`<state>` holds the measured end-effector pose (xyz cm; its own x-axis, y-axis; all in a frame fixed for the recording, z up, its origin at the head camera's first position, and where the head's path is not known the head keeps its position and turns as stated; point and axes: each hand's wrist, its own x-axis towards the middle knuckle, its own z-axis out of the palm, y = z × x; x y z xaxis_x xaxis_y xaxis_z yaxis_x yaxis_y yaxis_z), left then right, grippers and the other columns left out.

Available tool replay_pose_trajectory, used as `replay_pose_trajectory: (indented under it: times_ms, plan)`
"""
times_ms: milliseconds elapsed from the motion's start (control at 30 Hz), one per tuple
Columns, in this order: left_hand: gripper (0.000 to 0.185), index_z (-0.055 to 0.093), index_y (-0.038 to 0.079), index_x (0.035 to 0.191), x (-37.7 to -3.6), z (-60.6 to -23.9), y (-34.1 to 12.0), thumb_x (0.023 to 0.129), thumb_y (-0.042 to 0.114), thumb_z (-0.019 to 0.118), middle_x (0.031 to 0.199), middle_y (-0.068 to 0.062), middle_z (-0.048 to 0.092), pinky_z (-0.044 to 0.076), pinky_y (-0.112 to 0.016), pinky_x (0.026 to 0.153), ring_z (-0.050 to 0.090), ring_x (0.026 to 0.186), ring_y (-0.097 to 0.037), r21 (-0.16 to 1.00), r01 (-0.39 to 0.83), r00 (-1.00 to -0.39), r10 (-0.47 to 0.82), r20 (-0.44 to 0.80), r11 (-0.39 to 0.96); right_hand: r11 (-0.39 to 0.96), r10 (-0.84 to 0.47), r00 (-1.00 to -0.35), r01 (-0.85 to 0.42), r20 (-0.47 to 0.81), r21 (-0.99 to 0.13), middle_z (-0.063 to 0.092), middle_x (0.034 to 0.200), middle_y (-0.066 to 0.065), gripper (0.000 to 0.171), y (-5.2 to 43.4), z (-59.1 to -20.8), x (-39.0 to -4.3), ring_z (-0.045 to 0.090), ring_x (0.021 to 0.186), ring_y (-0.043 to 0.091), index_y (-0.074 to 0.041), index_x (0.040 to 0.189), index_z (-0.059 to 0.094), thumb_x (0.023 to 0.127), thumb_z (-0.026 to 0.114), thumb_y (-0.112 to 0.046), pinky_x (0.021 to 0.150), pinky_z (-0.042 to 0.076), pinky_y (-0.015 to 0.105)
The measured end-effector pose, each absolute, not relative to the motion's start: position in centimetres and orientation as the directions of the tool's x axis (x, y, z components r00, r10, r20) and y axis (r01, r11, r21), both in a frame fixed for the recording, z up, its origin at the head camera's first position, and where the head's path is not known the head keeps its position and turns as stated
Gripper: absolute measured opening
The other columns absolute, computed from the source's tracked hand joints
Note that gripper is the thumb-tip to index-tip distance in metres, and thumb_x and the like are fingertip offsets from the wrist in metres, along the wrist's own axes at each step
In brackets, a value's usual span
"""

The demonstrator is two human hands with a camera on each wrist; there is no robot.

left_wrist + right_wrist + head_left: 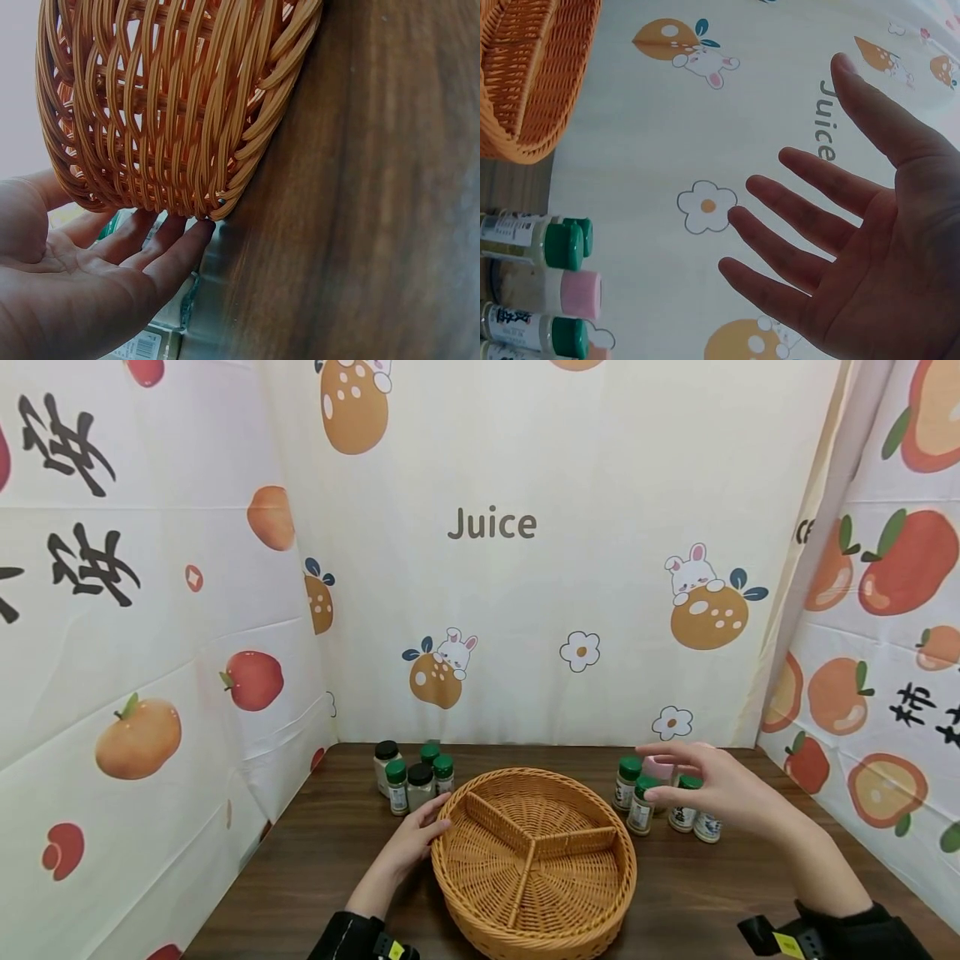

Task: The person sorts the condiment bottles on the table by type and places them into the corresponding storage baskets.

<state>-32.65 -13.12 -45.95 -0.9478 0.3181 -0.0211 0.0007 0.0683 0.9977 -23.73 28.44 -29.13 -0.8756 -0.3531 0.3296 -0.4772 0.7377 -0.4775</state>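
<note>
Fruit-print cloth (525, 568) with "Juice" on it walls in a dark wood table (322, 868) on three sides.

Wicker basket (487, 935) sits centre-front on the table: round, split into three compartments by woven dividers, nothing in them.

Left hand (411, 842) is at the basket's left rim, fingers straight and slightly spread, fingertips touching the outer wall. Left wrist view confirms it: fingers (169, 259) lie flat against the weave near the base, nothing gripped.

Right hand (712, 785) hovers over the right-hand group of bottles, palm down, fingers spread and relaxed, holding nothing. In the right wrist view the palm (885, 247) is wide open, fingers apart, with the bottles below it. Can't tell from the head view whether any fingertip touches a cap; the wrist view shows a clear gap.

Right group of bottles (641, 806): small spice bottles, mostly green caps, one pink cap (658, 768), standing upright just beside the basket's right rim. Some are partly hidden by the hand, so the count is unclear.

Left group of bottles (412, 775): five small ones, green and black caps, upright, just behind the left hand near the basket's back-left rim.

Both wrists carry dark straps with yellow tags.
</note>
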Motion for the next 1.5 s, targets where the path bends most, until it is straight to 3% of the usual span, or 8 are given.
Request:
replay_pose_trajectory:
  times_ms: [167, 233, 367, 500, 633, 767, 1000, 1500]
  plan:
    - [0.057, 0.028, 0.004, 0.157, -32.7, -45.8, -13.2, 0.105, 0.015, 0.049, 0.159, -0.029, 0.028, 0.056, -0.04, 0.094, 0.045, 0.137, -0.045, 0.998, 0.003, -0.945, 0.327, -0.019, 0.067, 0.764, -0.311, -0.89, -0.442, 0.333, -0.469, 0.063, 0.134, 0.011, 0.05, 29.8, -29.3, -23.6, 0.063, 0.114, 0.015, -0.019, 0.134, 0.061, 0.089, 0.075, -0.034, 0.093, 0.05, 0.065]
    - [0.057, 0.027, 0.004, 0.157, -32.7, -45.8, -13.2, 0.105, 0.014, 0.049, 0.159, -0.029, 0.027, 0.056, -0.04, 0.095, 0.045, 0.137, -0.045, 0.998, 0.007, -0.943, 0.331, -0.015, 0.066, 0.768, -0.3, -0.894, -0.434, 0.334, -0.471, 0.064, 0.133, 0.012, 0.051, 30.3, -29.5, -23.6, 0.064, 0.114, 0.017, -0.019, 0.135, 0.06, 0.089, 0.075, -0.033, 0.093, 0.05, 0.065]
    - [0.057, 0.027, 0.004, 0.157, -32.7, -45.8, -13.1, 0.105, 0.013, 0.048, 0.159, -0.03, 0.027, 0.056, -0.042, 0.095, 0.044, 0.138, -0.045, 0.998, 0.002, -0.944, 0.329, -0.019, 0.063, 0.774, -0.288, -0.902, -0.417, 0.32, -0.477, 0.061, 0.135, 0.015, 0.051, 31.2, -30.0, -23.8, 0.061, 0.118, 0.042, -0.017, 0.136, 0.058, 0.09, 0.075, -0.032, 0.089, 0.051, 0.066]
    - [0.056, 0.027, 0.004, 0.157, -32.4, -45.6, -13.0, 0.105, 0.011, 0.047, 0.159, -0.03, 0.027, 0.055, -0.044, 0.096, 0.044, 0.138, -0.046, 0.998, -0.012, -0.946, 0.322, -0.03, 0.059, 0.78, -0.268, -0.919, -0.383, 0.289, -0.495, 0.051, 0.144, 0.025, 0.053, 32.1, -30.6, -23.9, 0.059, 0.121, 0.049, -0.011, 0.137, 0.057, 0.091, 0.073, -0.032, 0.087, 0.052, 0.064]
    - [0.056, 0.026, 0.003, 0.157, -32.2, -45.4, -13.0, 0.106, 0.009, 0.046, 0.159, -0.031, 0.026, 0.055, -0.045, 0.097, 0.043, 0.138, -0.047, 0.998, -0.011, -0.946, 0.322, -0.029, 0.058, 0.787, -0.232, -0.936, -0.341, 0.266, -0.514, 0.05, 0.144, 0.031, 0.054, 32.6, -31.3, -24.0, 0.059, 0.121, 0.049, -0.009, 0.137, 0.057, 0.091, 0.073, -0.032, 0.085, 0.054, 0.061]
    - [0.055, 0.026, 0.003, 0.157, -32.2, -45.3, -13.0, 0.106, 0.009, 0.045, 0.158, -0.031, 0.028, 0.056, -0.044, 0.095, 0.047, 0.136, -0.045, 0.998, -0.01, -0.946, 0.321, -0.03, 0.061, 0.792, -0.211, -0.946, -0.312, 0.245, -0.525, 0.058, 0.137, 0.027, 0.053, 33.0, -31.9, -24.1, 0.058, 0.12, 0.049, -0.011, 0.137, 0.057, 0.091, 0.072, -0.034, 0.084, 0.055, 0.06]
    - [0.059, 0.023, 0.003, 0.158, -32.3, -45.5, -13.1, 0.105, 0.013, 0.048, 0.156, -0.032, 0.03, 0.058, -0.04, 0.091, 0.052, 0.132, -0.042, 0.998, -0.012, -0.94, 0.339, -0.032, 0.061, 0.794, -0.184, -0.964, -0.26, 0.19, -0.549, 0.058, 0.136, 0.028, 0.055, 33.7, -32.7, -24.2, 0.057, 0.12, 0.05, -0.008, 0.138, 0.055, 0.093, 0.07, -0.035, 0.08, 0.056, 0.056]
    - [0.057, 0.025, 0.004, 0.158, -32.5, -45.9, -13.1, 0.105, 0.01, 0.047, 0.157, -0.031, 0.029, 0.057, -0.042, 0.094, 0.048, 0.135, -0.045, 0.998, -0.007, -0.938, 0.346, -0.027, 0.059, 0.791, -0.201, -0.963, -0.266, 0.178, -0.551, 0.061, 0.134, 0.025, 0.053, 35.0, -34.7, -24.8, 0.059, 0.119, 0.047, -0.006, 0.137, 0.056, 0.094, 0.068, -0.034, 0.079, 0.057, 0.048]
